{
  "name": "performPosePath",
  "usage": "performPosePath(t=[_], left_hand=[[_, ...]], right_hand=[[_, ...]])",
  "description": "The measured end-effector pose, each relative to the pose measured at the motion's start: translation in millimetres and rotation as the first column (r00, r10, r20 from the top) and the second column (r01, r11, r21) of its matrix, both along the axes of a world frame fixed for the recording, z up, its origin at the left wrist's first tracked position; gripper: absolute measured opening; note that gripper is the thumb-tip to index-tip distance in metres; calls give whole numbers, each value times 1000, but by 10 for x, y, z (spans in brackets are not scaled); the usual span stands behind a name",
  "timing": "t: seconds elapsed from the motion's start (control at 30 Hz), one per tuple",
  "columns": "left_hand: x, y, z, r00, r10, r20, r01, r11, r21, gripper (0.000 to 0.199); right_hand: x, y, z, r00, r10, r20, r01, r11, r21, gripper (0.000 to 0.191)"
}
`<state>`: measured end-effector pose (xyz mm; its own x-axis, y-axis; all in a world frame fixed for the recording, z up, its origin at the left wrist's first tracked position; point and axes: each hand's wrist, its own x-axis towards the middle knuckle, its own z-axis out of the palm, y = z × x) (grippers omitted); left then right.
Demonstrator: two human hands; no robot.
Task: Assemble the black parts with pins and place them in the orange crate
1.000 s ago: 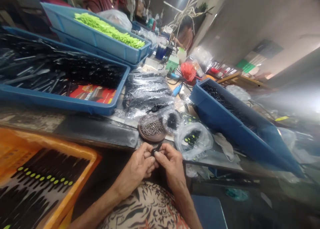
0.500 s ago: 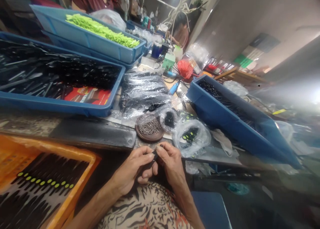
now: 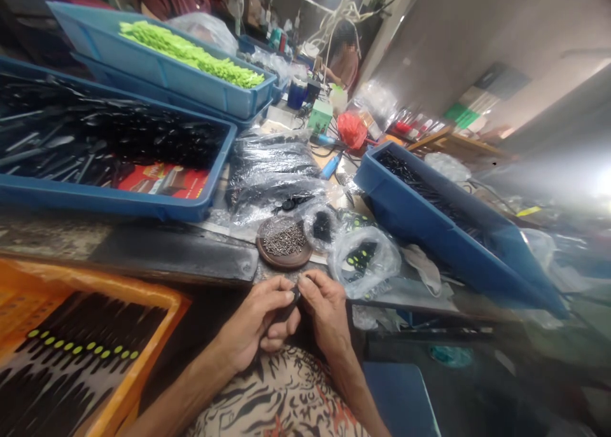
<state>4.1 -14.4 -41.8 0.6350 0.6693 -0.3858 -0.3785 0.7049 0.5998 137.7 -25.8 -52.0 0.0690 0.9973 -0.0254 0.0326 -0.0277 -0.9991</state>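
My left hand [image 3: 252, 317] and my right hand [image 3: 324, 310] meet above my lap, with a small black plastic part [image 3: 291, 305] pinched between their fingers. Its ends are partly hidden by my fingers, so I cannot tell its exact shape. Just beyond my hands, on the bench, lies a round brown dish [image 3: 284, 242] holding several small metal screws. To its right are a clear plastic bag [image 3: 363, 262] of black pieces with yellow-green dots and a smaller bag [image 3: 321, 227] of black pieces.
An orange crate [image 3: 90, 297] of black dotted pieces sits at my lower left. Blue trays hold black parts [image 3: 114, 198] and green pieces [image 3: 167, 81], and a tilted blue tray [image 3: 429, 227] stands right. Bagged black parts [image 3: 272, 170] lie on the bench. Two people sit beyond.
The black part has turned from pointing upward between my fingers to lying lower and flatter. The whole scene has shifted slightly as my head moved.
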Motion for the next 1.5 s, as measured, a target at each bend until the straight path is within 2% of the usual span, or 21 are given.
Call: performPosePath(t=[0.2, 0.43, 0.7, 0.8, 0.93, 1.07, 1.2, 1.27, 1.33, 1.4, 1.5], left_hand=[[-17, 37, 13, 992, 87, 90, -88, 996, 8, 2], [-20, 56, -35, 973, 87, 216, -85, 996, -18, 7], [16, 51, -60, 959, 82, 271, -80, 997, -19, 6], [27, 60, -77, 963, 81, 256, -79, 997, -19, 6], [27, 49, -100, 972, 64, 226, -62, 998, -12, 5], [26, 36, -104, 977, 42, 209, -49, 999, 25, 4], [29, 34, -99, 992, 52, 115, -65, 991, 114, 7], [34, 27, -109, 996, 82, 39, -89, 970, 228, 11], [44, 14, -126, 990, 128, -52, -101, 925, 366, 16], [58, -2, -142, 961, 224, -159, -117, 857, 502, 17], [75, -32, -146, 859, 430, -277, -155, 735, 660, 19]], right_hand=[[-30, -9, -85, 971, 61, -233, -64, 998, -5, 18], [-32, -8, -213, 954, 75, -291, -92, 995, -43, 17], [-38, -5, -213, 959, 43, -280, -59, 997, -52, 20], [-35, -3, -160, 948, 44, -315, -73, 994, -80, 21], [14, 4, -86, 899, 90, -428, -177, 970, -168, 20], [72, 18, -69, 863, 61, -502, -218, 941, -260, 18], [76, 27, -54, 867, 93, -490, -240, 939, -247, 15], [67, 31, -36, 865, 102, -492, -246, 939, -239, 15], [60, 36, -21, 856, 75, -512, -232, 940, -249, 15], [57, 39, -16, 844, 40, -535, -207, 944, -256, 15], [51, 39, -21, 823, 9, -569, -180, 953, -244, 17]])
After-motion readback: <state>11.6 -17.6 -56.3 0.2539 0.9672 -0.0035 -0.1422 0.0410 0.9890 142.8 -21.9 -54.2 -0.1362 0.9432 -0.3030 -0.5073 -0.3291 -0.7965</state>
